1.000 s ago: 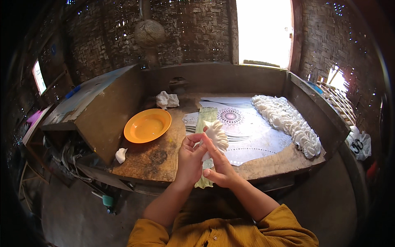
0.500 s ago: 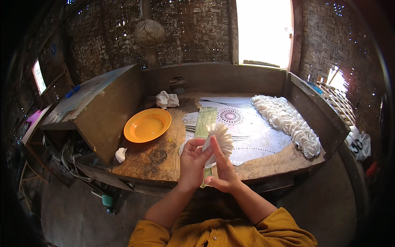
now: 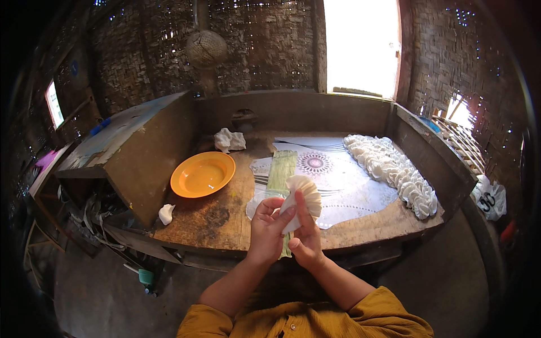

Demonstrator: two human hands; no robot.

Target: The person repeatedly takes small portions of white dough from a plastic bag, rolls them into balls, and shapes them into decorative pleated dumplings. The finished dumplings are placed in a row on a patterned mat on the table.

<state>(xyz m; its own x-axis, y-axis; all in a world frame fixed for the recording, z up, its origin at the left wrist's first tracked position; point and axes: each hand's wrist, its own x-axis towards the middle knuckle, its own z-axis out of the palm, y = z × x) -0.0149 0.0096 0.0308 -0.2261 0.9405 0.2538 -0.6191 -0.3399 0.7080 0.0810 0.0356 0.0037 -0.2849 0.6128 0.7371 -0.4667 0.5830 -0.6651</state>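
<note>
A white, pleated, fan-shaped piece of dough point(image 3: 307, 196) is upright between my two hands above the near edge of the table. My left hand point(image 3: 267, 232) is closed on its narrow lower end, thumb in front. My right hand point(image 3: 308, 235) presses its long fingers along the piece's right side, with the thumb lower and apart. Behind the hands a green strip, perhaps leaf point(image 3: 281, 172), lies on a patterned white sheet point(image 3: 352, 200). Many similar ruffled pieces point(image 3: 394, 174) are packed in rows along the sheet's right side.
An orange dish point(image 3: 203, 174) with a little liquid stands left on the wooden table point(image 3: 225, 225). One white lump point(image 3: 229, 140) lies behind it, and a smaller lump point(image 3: 166, 214) near the left edge. Raised boards point(image 3: 293, 110) border the table's back and right; a wooden box point(image 3: 143, 152) stands left.
The fan-shaped piece has turned slightly, its pleats now drawn closer together. Both hands stay on it and have shifted only a little. The view has moved slightly.
</note>
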